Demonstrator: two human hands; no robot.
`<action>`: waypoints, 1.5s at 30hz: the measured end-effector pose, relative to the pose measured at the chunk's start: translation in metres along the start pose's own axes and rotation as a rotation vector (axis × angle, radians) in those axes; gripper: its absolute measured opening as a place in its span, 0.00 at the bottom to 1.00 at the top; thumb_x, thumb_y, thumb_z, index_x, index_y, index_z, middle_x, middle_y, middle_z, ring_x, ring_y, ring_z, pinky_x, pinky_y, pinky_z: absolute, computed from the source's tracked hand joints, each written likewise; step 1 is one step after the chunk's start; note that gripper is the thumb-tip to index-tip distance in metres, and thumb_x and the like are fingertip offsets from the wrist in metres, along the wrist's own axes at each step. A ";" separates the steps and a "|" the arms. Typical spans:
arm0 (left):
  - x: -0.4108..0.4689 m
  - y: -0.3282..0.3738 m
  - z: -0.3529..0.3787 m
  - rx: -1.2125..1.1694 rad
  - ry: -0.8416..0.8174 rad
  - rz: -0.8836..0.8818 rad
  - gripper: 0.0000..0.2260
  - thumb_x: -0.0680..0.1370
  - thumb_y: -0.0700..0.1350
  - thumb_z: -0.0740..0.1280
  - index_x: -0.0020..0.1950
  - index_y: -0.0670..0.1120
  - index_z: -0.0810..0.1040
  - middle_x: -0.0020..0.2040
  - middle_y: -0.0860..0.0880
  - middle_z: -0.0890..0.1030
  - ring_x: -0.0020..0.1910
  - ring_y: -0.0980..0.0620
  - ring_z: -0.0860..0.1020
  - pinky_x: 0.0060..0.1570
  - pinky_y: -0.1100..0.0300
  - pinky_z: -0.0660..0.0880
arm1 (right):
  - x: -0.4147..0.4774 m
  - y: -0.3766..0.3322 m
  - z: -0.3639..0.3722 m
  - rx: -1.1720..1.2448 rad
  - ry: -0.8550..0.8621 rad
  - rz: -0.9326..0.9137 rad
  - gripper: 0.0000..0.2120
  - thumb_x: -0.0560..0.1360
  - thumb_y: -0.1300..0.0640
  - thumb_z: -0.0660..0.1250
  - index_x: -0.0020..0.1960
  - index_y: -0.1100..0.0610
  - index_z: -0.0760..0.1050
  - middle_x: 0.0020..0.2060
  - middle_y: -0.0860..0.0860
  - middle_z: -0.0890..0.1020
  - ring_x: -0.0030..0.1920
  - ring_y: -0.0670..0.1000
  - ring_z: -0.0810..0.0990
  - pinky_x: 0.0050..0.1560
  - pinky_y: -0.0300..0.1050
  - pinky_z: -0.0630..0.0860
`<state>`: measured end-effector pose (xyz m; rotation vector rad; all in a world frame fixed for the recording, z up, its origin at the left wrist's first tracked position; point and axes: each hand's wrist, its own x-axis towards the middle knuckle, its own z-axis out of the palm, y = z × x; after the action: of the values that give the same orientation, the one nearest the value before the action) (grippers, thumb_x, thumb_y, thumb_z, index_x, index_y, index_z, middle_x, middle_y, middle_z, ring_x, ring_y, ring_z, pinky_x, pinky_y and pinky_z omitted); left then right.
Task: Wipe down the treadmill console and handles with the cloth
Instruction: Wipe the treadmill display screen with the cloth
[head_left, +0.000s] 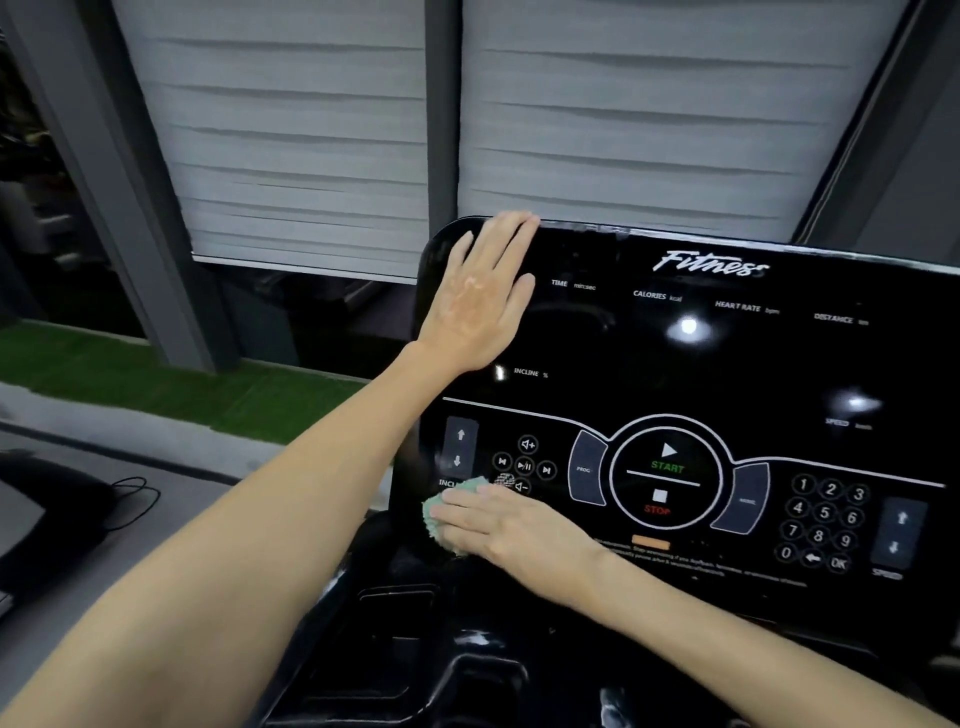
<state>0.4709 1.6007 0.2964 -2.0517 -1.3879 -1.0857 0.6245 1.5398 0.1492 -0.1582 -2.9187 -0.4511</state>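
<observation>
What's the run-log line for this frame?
step: wiping | left hand: flat on glossy black treadmill console, top-left corner | right hand: presses pale green fuzzy cloth at lower-left edge, below incline buttons

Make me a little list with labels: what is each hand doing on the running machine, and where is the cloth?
left hand: lies flat on the top left corner of the console, fingers straight
right hand: presses the cloth down with flat fingers
cloth: green, at the console's lower left, just below the incline arrows
START button: middle of the console, uncovered
</observation>
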 end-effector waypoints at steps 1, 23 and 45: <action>0.000 0.000 0.000 0.007 0.003 0.001 0.24 0.81 0.44 0.55 0.77 0.40 0.61 0.76 0.45 0.65 0.76 0.48 0.61 0.75 0.48 0.56 | -0.016 0.003 -0.004 -0.023 -0.007 0.017 0.17 0.78 0.61 0.63 0.66 0.56 0.73 0.69 0.50 0.72 0.72 0.51 0.64 0.71 0.48 0.57; 0.000 0.075 0.030 0.247 -0.147 0.195 0.28 0.82 0.55 0.53 0.79 0.42 0.57 0.80 0.44 0.55 0.79 0.44 0.55 0.74 0.46 0.54 | -0.146 0.014 -0.035 -0.095 -0.072 0.171 0.22 0.76 0.63 0.60 0.69 0.55 0.70 0.71 0.49 0.70 0.73 0.49 0.62 0.76 0.42 0.45; -0.020 0.111 0.069 0.330 -0.194 0.192 0.28 0.83 0.53 0.52 0.80 0.41 0.55 0.80 0.45 0.53 0.79 0.45 0.54 0.75 0.48 0.55 | -0.269 0.044 -0.067 -0.030 -0.108 0.252 0.23 0.75 0.64 0.52 0.66 0.57 0.75 0.70 0.50 0.72 0.72 0.52 0.67 0.74 0.46 0.54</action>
<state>0.5938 1.5938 0.2467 -2.0308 -1.3233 -0.5483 0.9040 1.5403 0.1713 -0.5642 -2.9407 -0.4568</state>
